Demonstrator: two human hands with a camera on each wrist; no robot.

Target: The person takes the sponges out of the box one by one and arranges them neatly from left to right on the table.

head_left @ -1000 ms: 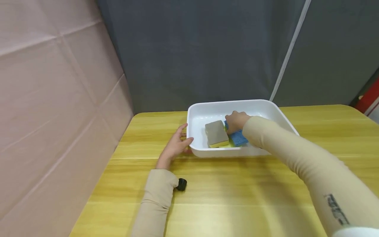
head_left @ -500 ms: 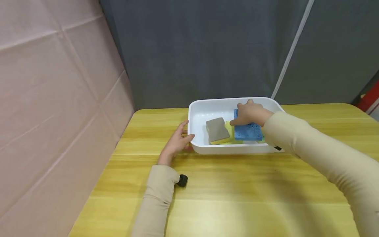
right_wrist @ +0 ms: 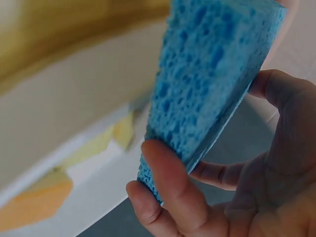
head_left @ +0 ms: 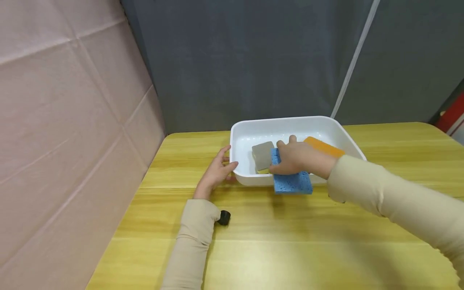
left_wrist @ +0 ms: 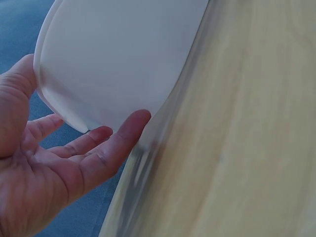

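A: Right hand grips the flat blue cellulose sponge, thumb on one face and fingers curled over the other; the right wrist view shows the thumb pressed on its porous side. The sponge hangs over the near rim of the shallow white plastic tub, partly past it above the yellow wood-grain table

B: Left hand?

A: Left hand lies spread, fingers straight and relaxed, against the tub's left near corner. The left wrist view shows fingertips touching the white wall, holding nothing

B: What else sits in the tub?

A: A grey-topped scouring sponge with a yellow base on the floor, left of the hand. An orange sponge leans by the right wall behind the wrist. A yellow scrap shows under the grey one; I cannot tell whether it is a separate piece

B: Step in hand?

A: My reading: the blue sponge is being lifted out of the tub while the other hand steadies it. It is clear of the floor, not yet down on the table

B: What does the next move call for?

A: Likely carrying it fully over the rim without catching the edge, then lowering it flat onto bare wood in front of the tub. The grip looks firm enough; soft foam should tolerate the squeeze. The small black knob-like object by the left sleeve sits well apart from that path
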